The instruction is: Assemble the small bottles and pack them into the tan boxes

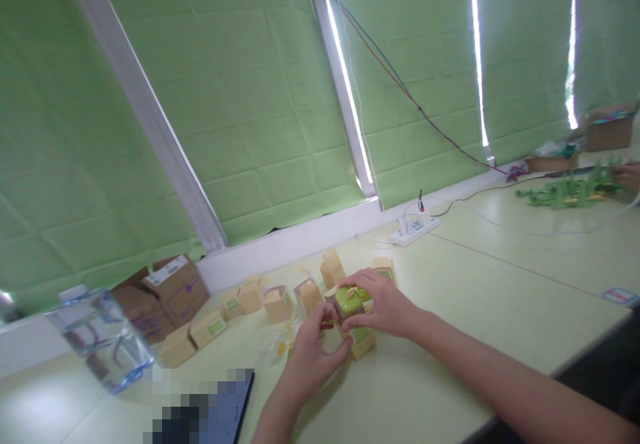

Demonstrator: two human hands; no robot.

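Both my hands meet over a small tan gift box on the pale green table. My right hand curls its fingers around a green square item with a yellow bow at the box's top. My left hand pinches the same green item from the near side, its fingers bent. Several more small tan boxes with green labels stand in a loose row behind and to the left.
Clear plastic water bottles stand at the left, brown cardboard cartons behind them. A dark tablet lies near the front edge. A white power strip sits by the window. Green craft pieces and another person's hand are far right.
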